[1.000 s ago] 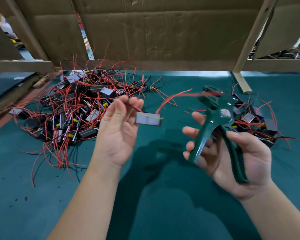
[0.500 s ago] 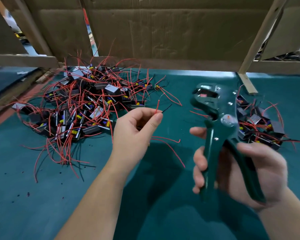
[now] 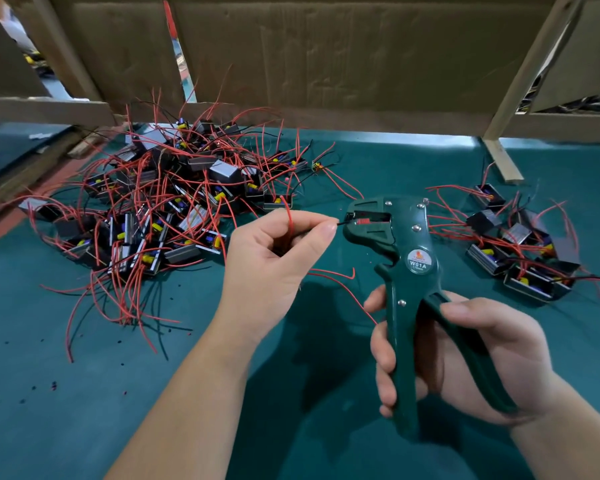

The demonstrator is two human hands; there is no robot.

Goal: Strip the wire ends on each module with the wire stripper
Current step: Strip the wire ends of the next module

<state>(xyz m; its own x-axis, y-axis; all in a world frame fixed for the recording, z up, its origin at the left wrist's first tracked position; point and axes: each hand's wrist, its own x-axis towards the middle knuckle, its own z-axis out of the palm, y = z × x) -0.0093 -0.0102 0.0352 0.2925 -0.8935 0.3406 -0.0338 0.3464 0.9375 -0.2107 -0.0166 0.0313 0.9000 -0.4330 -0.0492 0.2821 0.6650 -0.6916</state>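
Feeding step: left hand pinches 1 thin black wire at the green plier-handled wire stripper mouth; right hand grips its spread handles, squeeze due.

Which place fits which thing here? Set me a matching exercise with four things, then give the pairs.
Things:
1. stripper
2. black wire
3. big pile of modules
4. small pile of modules

Places:
a. on the left side of the table
b. pinched by the left hand, tip at the stripper's mouth
c. on the table's right side
d. gripped in the right hand

Pairs: 1-d, 2-b, 3-a, 4-c.
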